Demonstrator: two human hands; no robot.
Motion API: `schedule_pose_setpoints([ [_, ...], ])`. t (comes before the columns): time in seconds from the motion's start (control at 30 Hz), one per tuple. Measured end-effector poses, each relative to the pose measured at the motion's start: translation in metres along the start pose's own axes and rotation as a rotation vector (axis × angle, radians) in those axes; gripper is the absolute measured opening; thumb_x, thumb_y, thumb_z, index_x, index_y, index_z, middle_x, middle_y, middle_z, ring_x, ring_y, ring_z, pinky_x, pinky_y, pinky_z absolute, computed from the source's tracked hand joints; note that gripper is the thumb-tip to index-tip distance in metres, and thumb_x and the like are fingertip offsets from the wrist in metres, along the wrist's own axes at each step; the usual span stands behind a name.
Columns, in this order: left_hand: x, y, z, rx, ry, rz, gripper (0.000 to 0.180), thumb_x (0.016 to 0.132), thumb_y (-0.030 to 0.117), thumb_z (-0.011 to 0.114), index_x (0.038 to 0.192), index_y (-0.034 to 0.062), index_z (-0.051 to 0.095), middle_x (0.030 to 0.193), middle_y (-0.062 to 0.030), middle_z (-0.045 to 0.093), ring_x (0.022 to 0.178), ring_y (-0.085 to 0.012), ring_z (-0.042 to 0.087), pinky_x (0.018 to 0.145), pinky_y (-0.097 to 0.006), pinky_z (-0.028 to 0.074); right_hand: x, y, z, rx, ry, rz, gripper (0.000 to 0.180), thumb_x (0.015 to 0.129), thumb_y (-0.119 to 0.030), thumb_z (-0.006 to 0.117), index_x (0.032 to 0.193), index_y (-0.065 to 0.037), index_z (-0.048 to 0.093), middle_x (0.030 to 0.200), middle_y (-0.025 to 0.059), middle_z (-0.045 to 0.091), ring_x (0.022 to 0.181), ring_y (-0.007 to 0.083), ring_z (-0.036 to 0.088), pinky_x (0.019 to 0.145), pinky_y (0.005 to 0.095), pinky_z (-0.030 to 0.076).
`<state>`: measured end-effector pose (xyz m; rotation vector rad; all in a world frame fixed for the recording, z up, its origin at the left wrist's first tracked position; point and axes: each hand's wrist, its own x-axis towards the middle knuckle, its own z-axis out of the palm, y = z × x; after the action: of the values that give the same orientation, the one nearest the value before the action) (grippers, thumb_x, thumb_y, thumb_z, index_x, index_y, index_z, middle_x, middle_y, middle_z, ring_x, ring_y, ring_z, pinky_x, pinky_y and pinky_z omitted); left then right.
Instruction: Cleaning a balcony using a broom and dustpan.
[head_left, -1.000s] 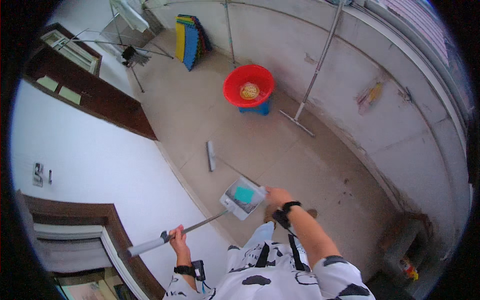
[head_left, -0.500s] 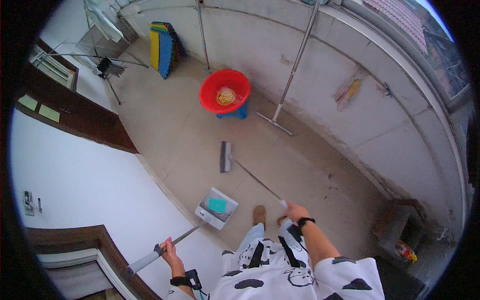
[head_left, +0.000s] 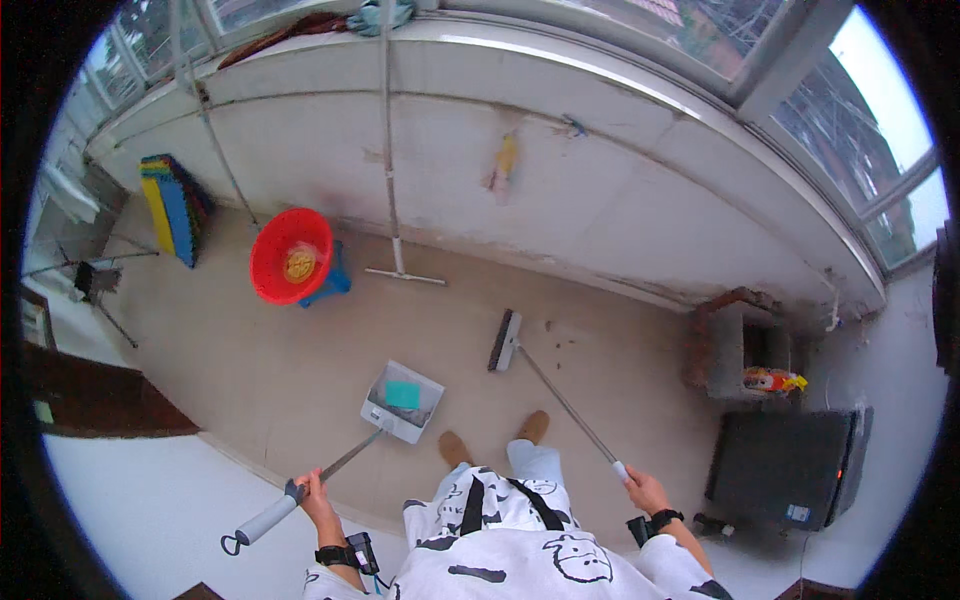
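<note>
Already the left hand [head_left: 318,497] has its fingers wrapped around the dustpan [head_left: 402,401] handle and the right hand [head_left: 645,490] grips the broom [head_left: 504,340], whose head rests beyond both, dark specks unswept alongside.

Grey dustpan [head_left: 403,402] holding a teal scrap [head_left: 403,395], black broom head [head_left: 503,340], red basin [head_left: 290,256], beige floor [head_left: 620,370].

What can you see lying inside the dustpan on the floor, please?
Inside the grey dustpan, held by its long handle in the left hand, lies a flat teal piece, perhaps paper. Whatever lies under it is covered. The right hand holds the broom.
</note>
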<state>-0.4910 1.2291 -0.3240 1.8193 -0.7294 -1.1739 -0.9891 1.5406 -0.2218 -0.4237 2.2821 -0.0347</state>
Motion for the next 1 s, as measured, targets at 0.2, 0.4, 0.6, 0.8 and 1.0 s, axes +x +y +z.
schedule_pose_setpoints([
  [0.2,0.027,-0.04,-0.023,0.01,-0.128,0.022,0.012,0.084,0.02,0.053,0.08,0.0113,0.046,0.093,-0.0038,0.058,0.086,-0.0116,0.049,0.071,-0.03,0.038,-0.078,0.034,0.031,-0.24,0.35,-0.093,0.044,0.076,-0.026,0.056,0.118,-0.017,0.048,0.093,0.0161,0.06,0.08,0.0336,0.058,0.071,0.0411,0.046],
  [0.4,-0.016,0.022,-0.043,0.045,-0.096,0.047,0.013,0.085,0.023,0.052,0.082,0.0122,0.046,0.099,-0.0037,0.057,0.091,-0.0123,0.05,0.078,-0.032,0.037,-0.062,0.022,0.009,-0.413,0.211,-0.13,0.047,0.074,-0.021,0.056,0.12,-0.021,0.045,0.078,0.0177,0.059,0.072,0.0338,0.057,0.065,0.0443,0.046],
  [0.6,-0.117,0.084,0.053,0.144,-0.08,0.058,0.013,0.084,0.023,0.054,0.082,0.0128,0.047,0.099,-0.0031,0.056,0.096,-0.013,0.05,0.078,-0.032,0.037,0.092,0.028,-0.121,-0.523,0.235,-0.205,0.045,0.077,-0.017,0.051,0.121,-0.025,0.043,0.079,0.0141,0.059,0.073,0.0313,0.059,0.063,0.0425,0.047],
  [0.8,-0.155,0.093,0.081,0.154,-0.063,0.049,0.012,0.082,0.02,0.056,0.081,0.0145,0.046,0.094,-0.002,0.058,0.094,-0.0125,0.051,0.076,-0.03,0.037,0.107,0.064,-0.131,-0.531,0.06,-0.183,0.048,0.077,-0.013,0.048,0.123,-0.025,0.041,0.084,0.0152,0.06,0.08,0.031,0.059,0.066,0.0407,0.048],
  [1.0,-0.154,0.082,0.096,0.092,-0.113,0.006,0.011,0.081,0.018,0.057,0.081,0.0157,0.046,0.096,-0.0009,0.057,0.096,-0.0119,0.05,0.076,-0.031,0.036,0.026,0.122,-0.129,-0.322,-0.046,-0.16,0.052,0.073,-0.023,0.055,0.123,-0.026,0.043,0.085,0.0177,0.06,0.079,0.0351,0.058,0.07,0.0442,0.046],
])
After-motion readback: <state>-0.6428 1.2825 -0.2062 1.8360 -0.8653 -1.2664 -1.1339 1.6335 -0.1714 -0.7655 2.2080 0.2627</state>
